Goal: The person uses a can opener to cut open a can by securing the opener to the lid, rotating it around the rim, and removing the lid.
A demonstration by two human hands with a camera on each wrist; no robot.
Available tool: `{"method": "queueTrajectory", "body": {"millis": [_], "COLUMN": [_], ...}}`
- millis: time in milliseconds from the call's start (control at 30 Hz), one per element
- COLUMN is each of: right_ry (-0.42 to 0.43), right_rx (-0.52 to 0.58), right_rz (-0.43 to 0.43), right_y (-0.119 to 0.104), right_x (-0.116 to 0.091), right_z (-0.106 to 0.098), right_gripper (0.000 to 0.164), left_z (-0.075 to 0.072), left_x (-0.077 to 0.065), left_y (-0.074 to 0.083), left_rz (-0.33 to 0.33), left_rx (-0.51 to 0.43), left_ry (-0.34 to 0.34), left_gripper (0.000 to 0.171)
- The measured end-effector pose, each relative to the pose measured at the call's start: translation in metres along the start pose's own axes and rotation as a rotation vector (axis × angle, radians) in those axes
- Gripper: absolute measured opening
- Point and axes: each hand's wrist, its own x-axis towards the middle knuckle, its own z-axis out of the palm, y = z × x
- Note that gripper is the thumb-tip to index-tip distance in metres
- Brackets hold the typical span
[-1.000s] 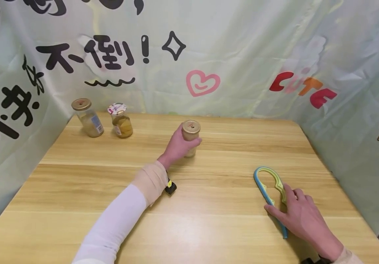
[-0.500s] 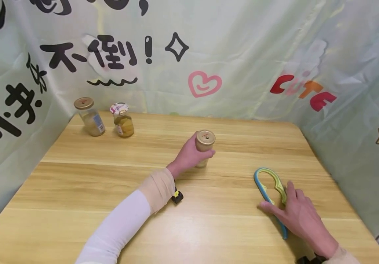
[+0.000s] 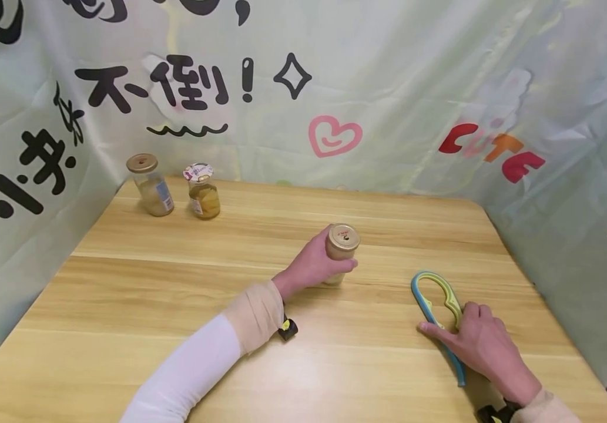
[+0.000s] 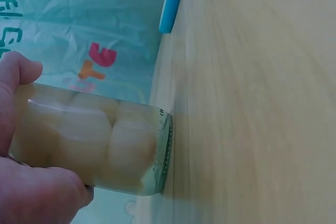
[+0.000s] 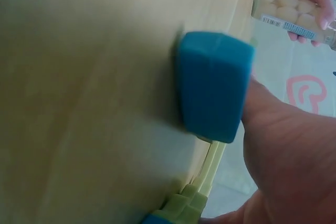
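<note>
My left hand grips a glass jar with a gold lid, held upright near mid-table. Pale round pieces fill the jar, whose base is right at the tabletop in the left wrist view. A blue and yellow-green jar opener lies at the right, its loop pointing away from me. My right hand holds it, thumb across the blue arm and fingers curled at the yellow-green one. The right wrist view shows the blue arm's end close up; the fingertips are hidden there.
Two more jars stand at the back left: a gold-lidded one and a shorter one with a patterned lid and yellow pieces inside. A printed cloth hangs behind and beside the wooden table.
My left hand has brought the jar toward me and to the right. The fingers of my right hand have drawn in closer around the jar opener, which stays in nearly the same place.
</note>
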Motion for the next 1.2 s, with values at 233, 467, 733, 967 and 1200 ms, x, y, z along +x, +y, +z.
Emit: {"method": "queueTrajectory", "body": {"millis": [233,467,733,967,1200], "right_ry": [-0.036,-0.013,0.006,0.141,0.291], "right_rx": [-0.011,0.008,0.065,0.172,0.247], "right_rz": [-0.028,-0.048,-0.027,-0.026,-0.076], "right_y": [0.000,0.000,-0.001,-0.006,-0.017], "right_x": [0.002,0.003,0.005,0.008,0.023], "right_z": [-0.001,0.001,-0.001,-0.003,-0.019], "right_gripper": [0.080,0.077,0.074,0.073,0.066], "left_z": [0.003,0.011,0.024,0.031,0.035], "left_x": [0.001,0.002,0.004,0.006,0.007], "left_y": [0.002,0.004,0.005,0.005,0.006], "left_rz": [-0.010,-0.002,0.033,0.045,0.056], "left_rx": [-0.005,-0.021,-0.029,-0.040,-0.030], "left_ry": [-0.057,-0.076,-0.099,-0.111,-0.111], "left_gripper": [0.057,0.057,0.057,0.056,0.056]}}
